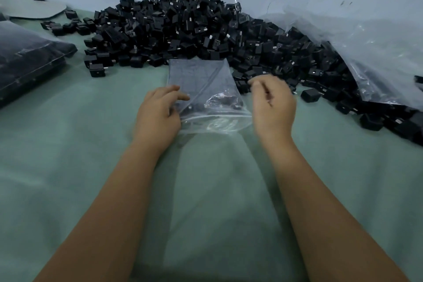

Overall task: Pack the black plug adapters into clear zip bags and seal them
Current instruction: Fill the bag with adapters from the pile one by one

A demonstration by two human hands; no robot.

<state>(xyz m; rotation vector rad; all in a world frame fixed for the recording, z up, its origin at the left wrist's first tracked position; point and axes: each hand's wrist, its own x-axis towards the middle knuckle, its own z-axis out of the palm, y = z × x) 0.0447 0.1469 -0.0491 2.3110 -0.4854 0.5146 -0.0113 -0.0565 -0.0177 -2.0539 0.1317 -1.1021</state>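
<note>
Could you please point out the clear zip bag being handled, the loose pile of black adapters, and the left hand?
clear zip bag [201, 80]: head view, flat upper panel.
pile of black adapters [183, 30]: head view, middle of heap.
left hand [160, 112]: head view, back of hand.

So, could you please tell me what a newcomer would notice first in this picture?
A big heap of black plug adapters is piled against the far wall. Just in front of it, the left hand holds a clear zip bag on the green cloth, with the right hand beside the bag. A filled bag lies far left.
</note>
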